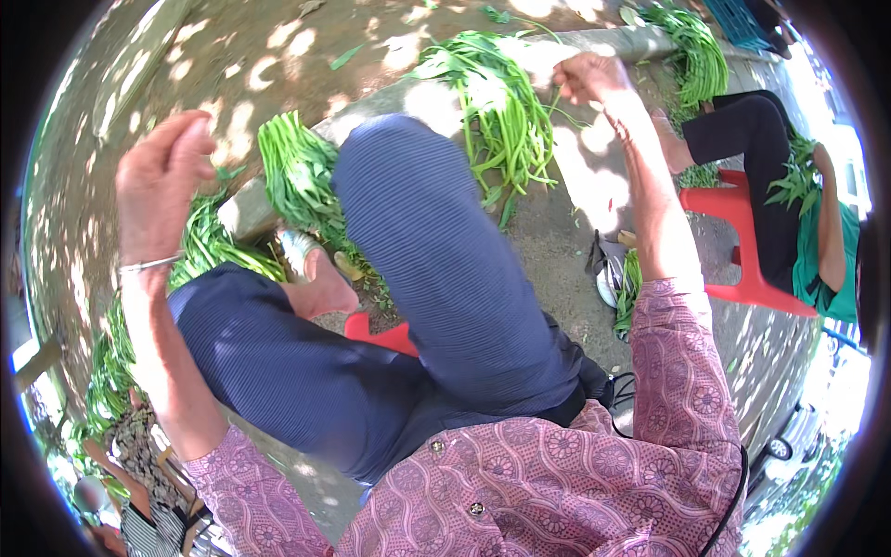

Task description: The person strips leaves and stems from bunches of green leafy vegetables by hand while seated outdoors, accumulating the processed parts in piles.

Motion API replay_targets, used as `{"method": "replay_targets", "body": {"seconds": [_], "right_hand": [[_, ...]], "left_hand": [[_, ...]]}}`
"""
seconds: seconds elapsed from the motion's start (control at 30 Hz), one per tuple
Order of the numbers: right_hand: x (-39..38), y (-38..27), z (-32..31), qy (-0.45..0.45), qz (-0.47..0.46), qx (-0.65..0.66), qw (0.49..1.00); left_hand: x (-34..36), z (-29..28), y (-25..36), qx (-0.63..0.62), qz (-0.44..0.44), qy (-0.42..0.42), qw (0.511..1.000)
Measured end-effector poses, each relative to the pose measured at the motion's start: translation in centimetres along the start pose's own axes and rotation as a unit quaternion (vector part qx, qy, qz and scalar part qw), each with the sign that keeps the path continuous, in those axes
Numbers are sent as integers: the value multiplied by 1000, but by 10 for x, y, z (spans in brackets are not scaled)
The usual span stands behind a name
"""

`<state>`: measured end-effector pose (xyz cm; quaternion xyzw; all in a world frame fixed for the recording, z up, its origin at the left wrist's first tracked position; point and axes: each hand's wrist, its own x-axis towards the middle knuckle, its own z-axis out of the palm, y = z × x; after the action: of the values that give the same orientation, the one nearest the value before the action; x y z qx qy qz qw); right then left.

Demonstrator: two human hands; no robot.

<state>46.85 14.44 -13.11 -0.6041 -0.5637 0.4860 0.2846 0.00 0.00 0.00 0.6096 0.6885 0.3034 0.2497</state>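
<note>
You sit outdoors in dappled light, a low stone kerb (246,209) curving across in front of your knees, with brown earth (306,60) past its far edge and grey ground (566,302) along its near edge. A bundle of long-stemmed greens (510,130) lies across the kerb just beyond your right knee, its pale stems spilling over the near edge. Your right hand (591,79) is raised just beside that bundle with its fingers curled in; you cannot tell whether they grip a thin stem. Your left hand (162,181) is up on the other side, blurred, its fingers bent, and whether they close on anything cannot be told. Between your hands, by the kerb's left part, rests a second bundle (297,172), stems upward, with loose greens (209,241) beside it. Another bundle (696,60) hangs over the kerb's right end, near a blue crate (738,23). To your right a person in a green top (840,251) sits on a red stool (756,260); farther off, a car (789,436) stands at the rim of the view.
</note>
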Motion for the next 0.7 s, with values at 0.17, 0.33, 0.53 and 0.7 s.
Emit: {"method": "replay_targets", "body": {"seconds": [0.17, 0.33, 0.53, 0.7], "right_hand": [[-23, 85, 7, 40, 83, -52, 994], [7, 153, 39, 6, 189, -173, 966], [26, 196, 50, 77, 35, -388, 918], [29, 193, 59, 123, 31, -464, 877]], "left_hand": [[-2, 74, -15, 132, 87, -100, 982], [8, 81, -13, 179, 65, -184, 964], [11, 87, -7, 175, 41, -210, 961], [11, 85, -11, 165, 30, -211, 963]]}}
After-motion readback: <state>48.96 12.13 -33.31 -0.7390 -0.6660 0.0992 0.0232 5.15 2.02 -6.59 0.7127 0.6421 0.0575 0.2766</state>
